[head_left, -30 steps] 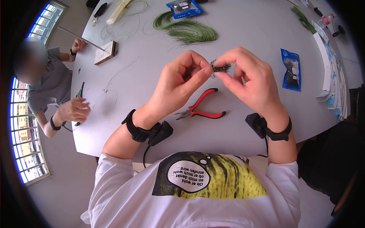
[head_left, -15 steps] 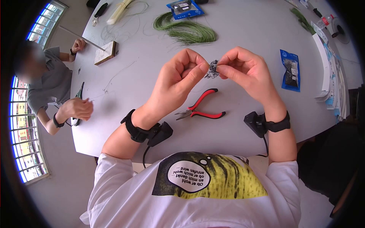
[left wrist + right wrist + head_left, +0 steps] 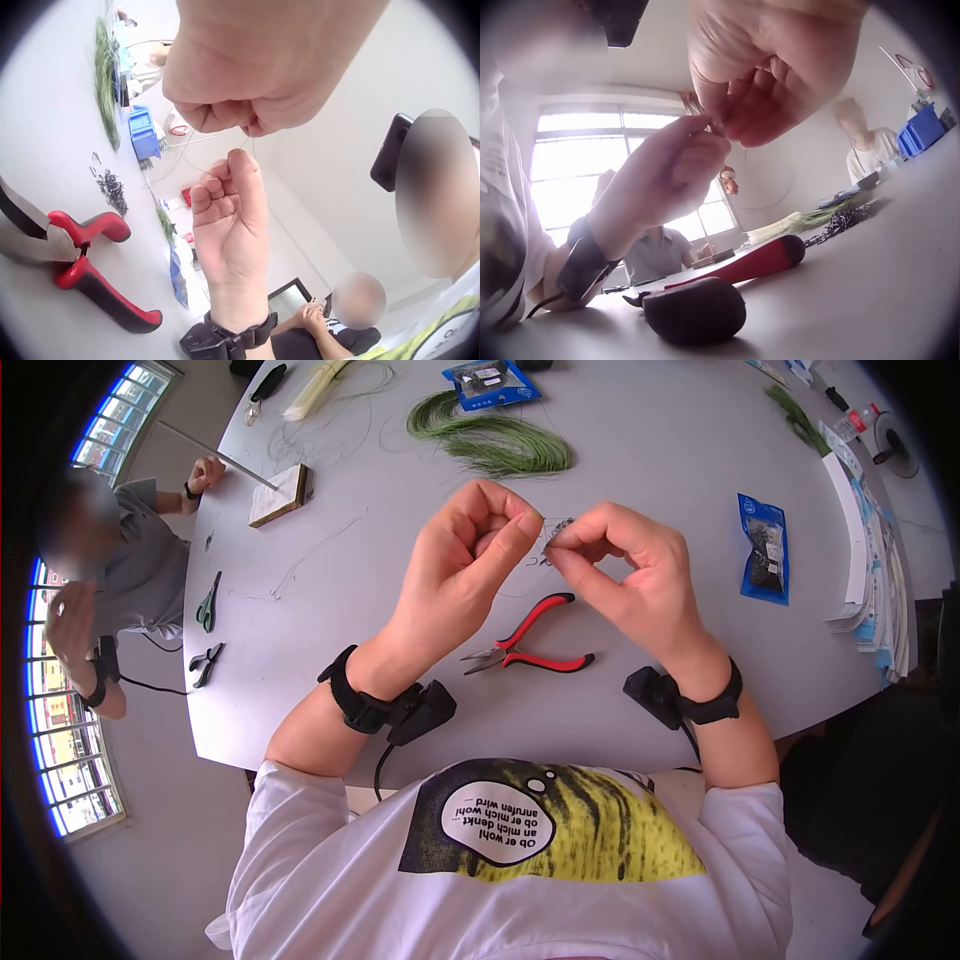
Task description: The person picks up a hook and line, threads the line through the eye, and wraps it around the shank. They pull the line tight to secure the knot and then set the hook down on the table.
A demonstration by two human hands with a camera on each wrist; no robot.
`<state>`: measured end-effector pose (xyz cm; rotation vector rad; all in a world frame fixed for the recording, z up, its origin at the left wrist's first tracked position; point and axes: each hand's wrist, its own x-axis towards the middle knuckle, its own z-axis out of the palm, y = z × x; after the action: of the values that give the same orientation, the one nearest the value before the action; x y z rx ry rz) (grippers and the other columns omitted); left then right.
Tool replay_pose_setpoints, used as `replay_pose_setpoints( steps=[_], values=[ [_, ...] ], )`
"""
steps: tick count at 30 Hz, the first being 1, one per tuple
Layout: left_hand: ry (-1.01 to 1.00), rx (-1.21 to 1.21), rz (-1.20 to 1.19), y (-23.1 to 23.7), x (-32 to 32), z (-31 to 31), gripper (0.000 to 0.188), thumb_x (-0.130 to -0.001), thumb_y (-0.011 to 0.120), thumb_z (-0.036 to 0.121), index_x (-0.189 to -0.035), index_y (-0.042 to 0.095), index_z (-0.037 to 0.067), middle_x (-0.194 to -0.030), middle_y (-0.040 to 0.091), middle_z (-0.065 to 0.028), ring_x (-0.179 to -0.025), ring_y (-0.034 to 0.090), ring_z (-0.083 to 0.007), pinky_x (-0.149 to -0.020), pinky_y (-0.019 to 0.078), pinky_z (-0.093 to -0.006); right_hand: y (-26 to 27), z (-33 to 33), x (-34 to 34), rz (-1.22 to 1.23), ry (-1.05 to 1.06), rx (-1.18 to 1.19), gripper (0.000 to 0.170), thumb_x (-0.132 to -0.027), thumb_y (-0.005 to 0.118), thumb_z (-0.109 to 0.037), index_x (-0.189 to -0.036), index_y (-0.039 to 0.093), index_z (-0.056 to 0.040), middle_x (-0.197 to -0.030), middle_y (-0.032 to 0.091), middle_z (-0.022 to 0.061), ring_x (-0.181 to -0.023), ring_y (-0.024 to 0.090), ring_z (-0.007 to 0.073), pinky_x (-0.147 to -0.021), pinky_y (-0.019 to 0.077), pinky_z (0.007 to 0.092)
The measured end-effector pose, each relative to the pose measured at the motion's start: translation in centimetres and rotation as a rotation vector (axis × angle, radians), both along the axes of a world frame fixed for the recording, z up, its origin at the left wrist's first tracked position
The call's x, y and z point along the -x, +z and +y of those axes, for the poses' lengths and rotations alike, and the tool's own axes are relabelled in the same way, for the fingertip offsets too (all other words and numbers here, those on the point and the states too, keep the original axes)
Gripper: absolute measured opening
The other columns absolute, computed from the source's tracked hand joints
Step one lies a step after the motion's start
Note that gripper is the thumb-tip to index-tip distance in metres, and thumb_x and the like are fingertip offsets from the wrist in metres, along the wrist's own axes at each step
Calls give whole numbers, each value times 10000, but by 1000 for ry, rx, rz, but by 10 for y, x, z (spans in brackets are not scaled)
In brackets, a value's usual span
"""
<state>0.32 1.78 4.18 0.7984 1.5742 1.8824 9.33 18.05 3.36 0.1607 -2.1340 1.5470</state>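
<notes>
My left hand (image 3: 455,555) pinches a thin line (image 3: 187,163) between thumb and forefinger. Close by on its right, my right hand (image 3: 635,570) has thumb and forefinger brought together at the tips; what they pinch is mostly hidden, and I cannot tell its kind. Under the hands lies a heap of small dark metal pieces (image 3: 112,191), with a few loose ones beside it. Red-and-black pliers (image 3: 530,640) rest on the table below my hands, handles spread. In the right wrist view the fingertips of both hands nearly meet.
Green strands (image 3: 490,440) lie beyond my hands, near a blue packet (image 3: 490,382). Another blue packet (image 3: 765,550) is at right, before paper strips (image 3: 860,550). Left are a block with a rod (image 3: 278,498), green scissors (image 3: 208,603), black pliers (image 3: 206,665) and another person (image 3: 130,560).
My right hand's fingertips have drawn together and shifted left and down off the dark heap. My left hand stays nearly in place. The other person's near hand has pulled back from the table edge.
</notes>
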Motion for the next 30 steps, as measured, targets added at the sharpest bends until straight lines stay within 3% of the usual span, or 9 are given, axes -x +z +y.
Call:
replay_pose_setpoints(
  steps=[3, 5, 17, 21, 24, 26, 27, 29, 30],
  values=[
    [27, 16, 101, -3, 0, 2, 92, -989, 533, 124, -978, 518, 34, -722, 431, 76, -564, 286, 4, -491, 230, -193, 8, -3, -3, 62, -24, -140, 67, -797, 687, 10, -821, 630, -16, -742, 652, 41, -658, 650, 120, -625, 526, 242],
    [98, 31, 195, -4, 0, 3, 118, -954, 602, 105, -939, 548, 1, -733, 521, 44, -641, 388, -5, -564, 341, -176, 10, -4, -3, 93, -49, -222, 87, -783, 689, 20, -803, 617, -26, -728, 639, 44, -648, 654, 141, -606, 527, 248],
    [50, 291, 549, 0, 2, 1, 96, -882, 640, 47, -918, 567, -5, -563, 385, 22, -529, 314, -57, -489, 316, -237, 25, 11, -9, 237, -166, -668, 143, -739, 700, 2, -780, 576, -57, -668, 562, 45, -615, 572, 214, -524, 449, 339],
    [-31, 300, 537, 2, 0, 0, 102, -877, 643, 51, -922, 568, -1, -559, 384, 17, -526, 317, -60, -488, 316, -241, 27, 21, -10, 242, -125, -679, 127, -760, 712, 28, -809, 612, -32, -688, 587, 41, -580, 559, 164, -505, 435, 270],
    [-109, 271, 434, 3, 1, -1, 99, -894, 638, 64, -923, 570, -2, -589, 422, 36, -545, 336, -43, -503, 331, -226, 24, 24, -10, 116, -70, -522, 98, -794, 702, 9, -843, 620, -14, -692, 587, 32, -603, 555, 118, -529, 434, 246],
    [-209, 148, 243, 6, -2, -1, 82, -943, 591, 70, -961, 541, 8, -709, 461, 73, -623, 352, -1, -560, 297, -166, 21, 27, -9, -70, 57, -183, 66, -844, 682, -14, -881, 628, -8, -720, 599, 5, -639, 539, 57, -568, 435, 217],
    [-209, 147, 244, 6, -2, -1, 82, -943, 591, 70, -961, 541, 8, -709, 461, 73, -623, 352, -1, -560, 297, -166, 20, 26, -9, -69, 56, -185, 66, -844, 682, -14, -881, 628, -8, -720, 599, 5, -639, 539, 57, -568, 435, 217],
    [-195, 33, 136, 6, -2, -1, 70, -961, 563, 82, -983, 533, 23, -722, 451, 78, -637, 343, 1, -572, 279, -164, 17, 21, -7, -261, 160, 178, 39, -876, 661, -27, -886, 627, -13, -770, 616, -13, -675, 531, 35, -607, 437, 198],
    [-189, 34, 140, 7, -1, -2, 70, -961, 563, 82, -983, 533, 23, -722, 451, 78, -637, 343, 1, -572, 279, -164, 16, 17, -5, -257, 167, 177, 39, -876, 661, -27, -886, 627, -13, -770, 616, -13, -675, 531, 35, -607, 437, 198]
  ],
)
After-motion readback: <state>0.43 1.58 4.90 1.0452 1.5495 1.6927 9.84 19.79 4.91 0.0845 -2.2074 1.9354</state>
